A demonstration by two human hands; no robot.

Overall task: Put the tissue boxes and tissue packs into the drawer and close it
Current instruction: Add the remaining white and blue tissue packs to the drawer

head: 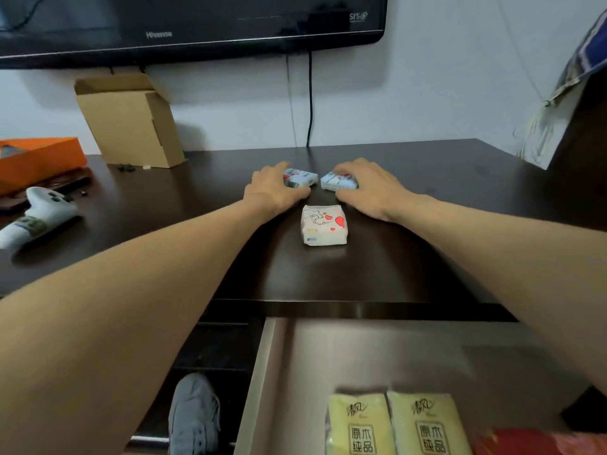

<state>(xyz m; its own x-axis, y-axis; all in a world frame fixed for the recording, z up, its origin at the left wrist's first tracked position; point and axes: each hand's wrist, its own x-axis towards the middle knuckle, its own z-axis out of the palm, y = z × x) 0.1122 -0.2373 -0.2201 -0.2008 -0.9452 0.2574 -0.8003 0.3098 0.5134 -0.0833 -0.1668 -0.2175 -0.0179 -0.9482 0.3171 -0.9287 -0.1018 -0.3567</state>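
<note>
While "Hisense" marks the television (157,34), hands grip packs.

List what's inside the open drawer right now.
The open light-wood drawer holds two yellow plastic tissue packs side by side near its front, plus something red at the right, too blurred to identify. The forearms and the desk's overhang cover the rest.

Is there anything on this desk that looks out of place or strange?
Yes. A white sock lies on the desk at the left, odd among tissue things. The cardboard box at the back stands tilted with its flap open. Nothing is spilled or damaged.
</note>
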